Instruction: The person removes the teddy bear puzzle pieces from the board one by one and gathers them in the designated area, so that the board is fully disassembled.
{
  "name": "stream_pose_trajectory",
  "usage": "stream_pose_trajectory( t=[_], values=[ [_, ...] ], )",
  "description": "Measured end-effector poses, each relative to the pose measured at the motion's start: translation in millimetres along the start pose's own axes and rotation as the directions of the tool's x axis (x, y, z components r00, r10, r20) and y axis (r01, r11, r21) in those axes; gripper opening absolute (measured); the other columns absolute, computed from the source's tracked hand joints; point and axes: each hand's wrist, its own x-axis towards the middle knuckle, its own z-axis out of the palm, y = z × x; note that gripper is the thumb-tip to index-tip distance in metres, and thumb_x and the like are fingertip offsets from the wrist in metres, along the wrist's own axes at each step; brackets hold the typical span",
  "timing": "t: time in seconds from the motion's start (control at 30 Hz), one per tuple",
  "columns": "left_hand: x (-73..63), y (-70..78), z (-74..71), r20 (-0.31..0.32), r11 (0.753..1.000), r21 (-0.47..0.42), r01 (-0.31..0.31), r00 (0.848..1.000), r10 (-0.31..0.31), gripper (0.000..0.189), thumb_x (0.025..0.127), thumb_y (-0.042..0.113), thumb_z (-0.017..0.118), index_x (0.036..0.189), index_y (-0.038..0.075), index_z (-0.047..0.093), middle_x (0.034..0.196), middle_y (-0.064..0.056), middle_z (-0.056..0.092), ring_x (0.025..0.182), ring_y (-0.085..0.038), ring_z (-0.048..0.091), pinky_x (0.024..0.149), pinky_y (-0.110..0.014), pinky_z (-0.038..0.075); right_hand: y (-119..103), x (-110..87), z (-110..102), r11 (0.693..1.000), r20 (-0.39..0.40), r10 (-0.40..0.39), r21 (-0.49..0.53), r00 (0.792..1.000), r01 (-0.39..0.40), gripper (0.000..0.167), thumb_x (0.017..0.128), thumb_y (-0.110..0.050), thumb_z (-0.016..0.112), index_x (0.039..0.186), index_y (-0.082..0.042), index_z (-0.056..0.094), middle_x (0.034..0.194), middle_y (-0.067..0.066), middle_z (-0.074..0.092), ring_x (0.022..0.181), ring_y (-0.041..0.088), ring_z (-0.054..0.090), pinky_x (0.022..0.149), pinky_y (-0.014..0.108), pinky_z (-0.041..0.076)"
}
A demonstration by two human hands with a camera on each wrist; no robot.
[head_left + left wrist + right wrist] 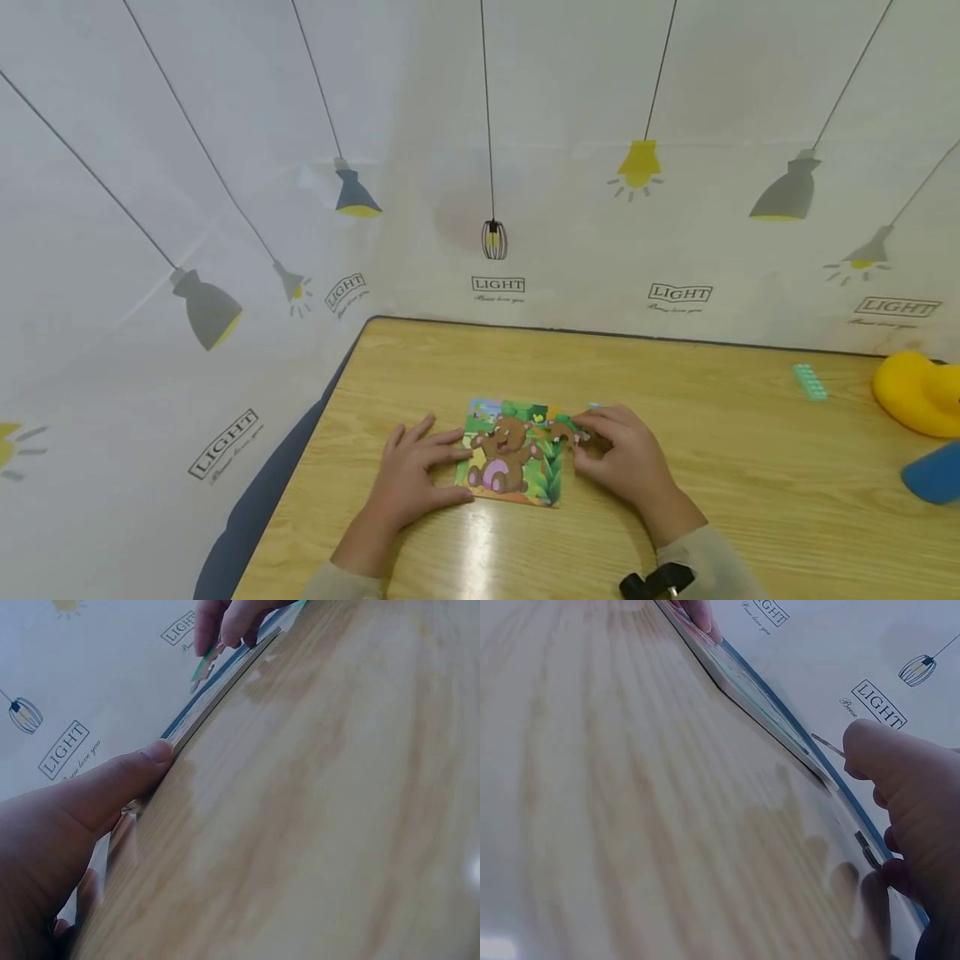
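Observation:
A flat jigsaw puzzle (504, 467) with a brown bear picture lies on the wooden table. My left hand (416, 475) is at its left side, fingers spread and mostly straight, with thumb and fingertips touching the edge. In the left wrist view, the left thumb (124, 784) presses against the board's side. Between thumb and finger, my right hand (626, 454) pinches a small puzzle piece (564, 432) just above the puzzle's right part. The right wrist view shows this piece (827, 744) edge-on, raised off the board. Another piece (868, 851) is by the right hand's lower fingers.
On the right of the table (750, 467) are a teal studded strip (810, 382), a yellow rubber duck (911, 396) and a blue object (933, 473) cut off by the frame. A wall (570, 250) printed with lamps stands along the table's back edge.

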Motion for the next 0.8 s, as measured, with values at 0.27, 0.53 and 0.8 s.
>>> stream_pose_trajectory(
  t=[0.27, 0.53, 0.8],
  values=[
    [-1.7, -0.9, -0.9, -0.001, 1.0, -0.018, 0.001, 1.0, -0.001, 0.06, 0.073, 0.068, 0.088, 0.123, 0.036, 0.081, 0.149, 0.012, 0.063, 0.155, -0.038, 0.037, 0.122, -0.075, 0.012, 0, -3.3, -5, 1.0, 0.009, 0.026, -0.01, 1.0, -0.025, 0.032, 0.073, -0.013, 0.086, 0.105, -0.009, 0.084, 0.108, 0.003, 0.078, 0.103, 0.024, 0.071, 0.086, 0.042, 0.061],
    [-1.9, -0.8, -0.8, -0.008, 1.0, -0.007, 0.004, 1.0, -0.004, 0.059, 0.072, 0.067, 0.089, 0.123, 0.038, 0.081, 0.149, 0.012, 0.063, 0.154, -0.037, 0.038, 0.122, -0.075, 0.013, 20, -20.1, -34, 0.999, -0.012, 0.032, 0.009, 0.999, -0.031, 0.034, 0.073, -0.009, 0.083, 0.107, -0.009, 0.084, 0.11, 0.0, 0.077, 0.101, 0.022, 0.07, 0.093, 0.016, 0.05],
    [-1.1, 0.5, -2.2, -0.005, 1.0, -0.021, 0.0, 1.0, 0.0, 0.059, 0.073, 0.068, 0.088, 0.122, 0.037, 0.081, 0.149, 0.011, 0.063, 0.154, -0.039, 0.038, 0.122, -0.075, 0.013, 45, -37.3, -67, 0.988, 0.002, 0.142, -0.06, 0.99, -0.142, 0.035, 0.074, -0.01, 0.085, 0.109, -0.01, 0.084, 0.113, 0.001, 0.079, 0.104, 0.023, 0.069, 0.098, 0.008, 0.04]
  ],
)
